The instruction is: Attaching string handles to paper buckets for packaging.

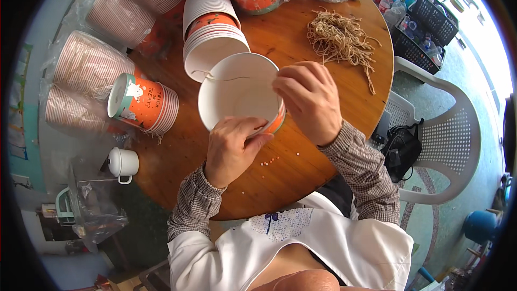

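A round wooden table (301, 178) fills a cluttered workroom, with bagged sleeves of paper cups (86, 67) heaped along its left edge and a white enamel mug (123, 163) at its rim. Two open stacks of orange-and-white cups lie on their sides: one (142, 102) at left, another (210, 32) behind the work. At centre, the left hand (232, 150) grips the near rim of a single white-lined paper cup (237, 94), fingers curled together. The right hand (309, 99) pinches a thin string (226, 78) at the cup's far rim. A bundle of tan twine (339, 40) lies further right, beside one white plastic chair (447, 129).
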The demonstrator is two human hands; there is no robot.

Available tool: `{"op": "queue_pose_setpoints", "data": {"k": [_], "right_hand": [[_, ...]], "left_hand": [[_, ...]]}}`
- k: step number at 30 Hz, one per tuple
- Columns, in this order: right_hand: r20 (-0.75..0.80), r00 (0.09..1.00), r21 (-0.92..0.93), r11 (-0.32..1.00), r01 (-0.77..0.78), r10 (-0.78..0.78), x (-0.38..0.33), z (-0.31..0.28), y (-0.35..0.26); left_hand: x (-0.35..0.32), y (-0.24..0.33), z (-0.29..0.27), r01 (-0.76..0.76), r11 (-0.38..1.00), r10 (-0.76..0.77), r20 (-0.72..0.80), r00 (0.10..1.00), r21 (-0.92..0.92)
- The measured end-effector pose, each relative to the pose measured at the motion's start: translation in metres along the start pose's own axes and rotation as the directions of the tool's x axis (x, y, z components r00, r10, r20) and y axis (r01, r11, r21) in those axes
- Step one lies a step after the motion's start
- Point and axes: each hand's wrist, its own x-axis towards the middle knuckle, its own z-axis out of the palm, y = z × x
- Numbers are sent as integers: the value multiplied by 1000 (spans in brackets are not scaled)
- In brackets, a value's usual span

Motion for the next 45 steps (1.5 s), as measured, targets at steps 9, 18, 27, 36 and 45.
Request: {"op": "queue_pose_setpoints", "data": {"k": [9, 18, 27, 36, 45], "right_hand": [[277, 960, 243, 969, -45, -25, 8, 7, -13], [453, 890, 393, 886, -245, 45, 7, 6, -28], [191, 972, 317, 929, -192, 136, -11, 27, -55], [158, 961, 380, 884, -272, 228, -13, 27, -68], [86, 995, 266, 961, -70, 49, -4, 11, -58]], "left_hand": [[-8, -10, -10, 91, 970, -98, -18, 995, -223], [-6, -24, -2, 27, 981, -78, -264, 961, -193], [-21, -28, -5, 28, 998, -40, -252, 967, -49], [-17, -33, -18, 97, 954, -117, -54, 992, -285], [-15, -37, -18, 309, 678, -360, 65, 930, -667]]}}
